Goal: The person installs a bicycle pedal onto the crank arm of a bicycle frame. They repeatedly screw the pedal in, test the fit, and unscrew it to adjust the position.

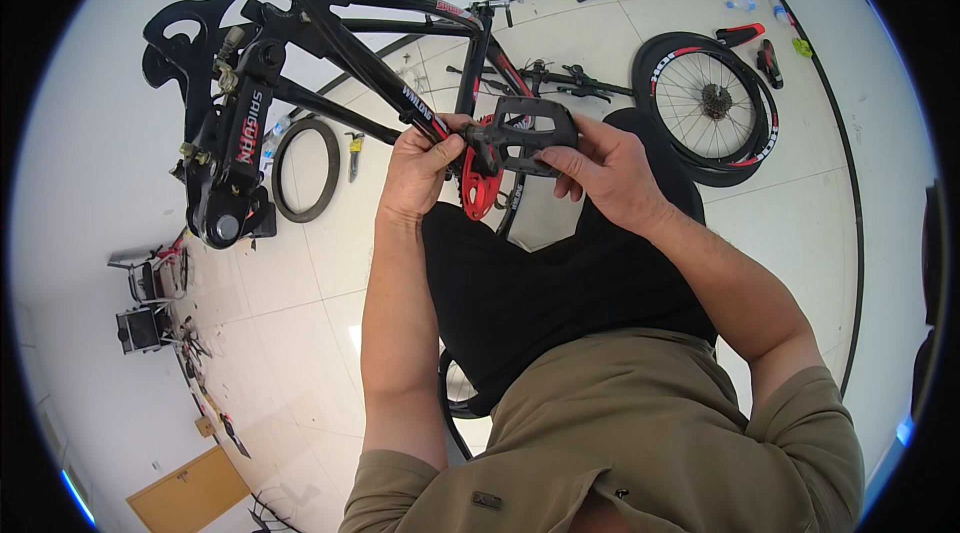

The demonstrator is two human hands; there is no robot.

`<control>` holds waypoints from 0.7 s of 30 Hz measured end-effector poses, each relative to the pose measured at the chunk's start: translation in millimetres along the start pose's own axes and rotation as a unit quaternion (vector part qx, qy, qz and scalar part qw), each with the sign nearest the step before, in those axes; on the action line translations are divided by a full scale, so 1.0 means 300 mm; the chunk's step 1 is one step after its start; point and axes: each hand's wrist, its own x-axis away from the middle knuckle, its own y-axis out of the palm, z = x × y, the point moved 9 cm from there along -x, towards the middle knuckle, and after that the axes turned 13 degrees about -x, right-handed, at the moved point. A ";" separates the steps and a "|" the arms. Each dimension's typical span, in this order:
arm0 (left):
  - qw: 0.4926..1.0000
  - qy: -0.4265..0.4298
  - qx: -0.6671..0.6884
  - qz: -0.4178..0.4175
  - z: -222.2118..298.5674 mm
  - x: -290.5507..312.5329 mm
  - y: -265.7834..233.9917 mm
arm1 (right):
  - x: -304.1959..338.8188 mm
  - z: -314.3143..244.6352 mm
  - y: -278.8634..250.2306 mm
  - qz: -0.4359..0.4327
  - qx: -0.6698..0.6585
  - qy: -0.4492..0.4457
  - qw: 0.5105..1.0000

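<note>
My right hand [620, 173] is closed on a black flat bicycle pedal [535, 115], thumb on the near edge and fingers behind. The pedal's inner end meets a black crank arm [487, 155] in front of a red chainring [482, 195]. My left hand [415, 168] is closed at the crank arm's end, beside the frame's lower tube; its fingertips are partly hidden. The black bicycle frame [375, 73], with red and white lettering, slants from upper left down to the chainring. Its fork [245, 123] points to the left.
A wheel [715, 103] with a cassette lies at right on the tiled floor, near a red-and-black saddle [740, 34]. Handlebars [570, 81] lie beyond the pedal. A loose tyre [306, 170] and a yellow-handled tool [355, 155] are at left. Tools and bottles lie along the far wall.
</note>
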 end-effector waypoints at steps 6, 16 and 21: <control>1.000 0.005 0.000 0.005 0.009 0.002 0.008 | 0.011 -0.005 0.018 -0.008 -0.059 -0.001 0.998; 0.997 0.001 -0.071 0.029 0.124 -0.004 0.076 | 0.008 -0.009 0.015 -0.029 -0.078 -0.012 0.996; 0.984 0.007 -0.176 0.025 0.143 -0.024 0.069 | 0.007 -0.003 0.022 -0.031 -0.090 -0.004 0.995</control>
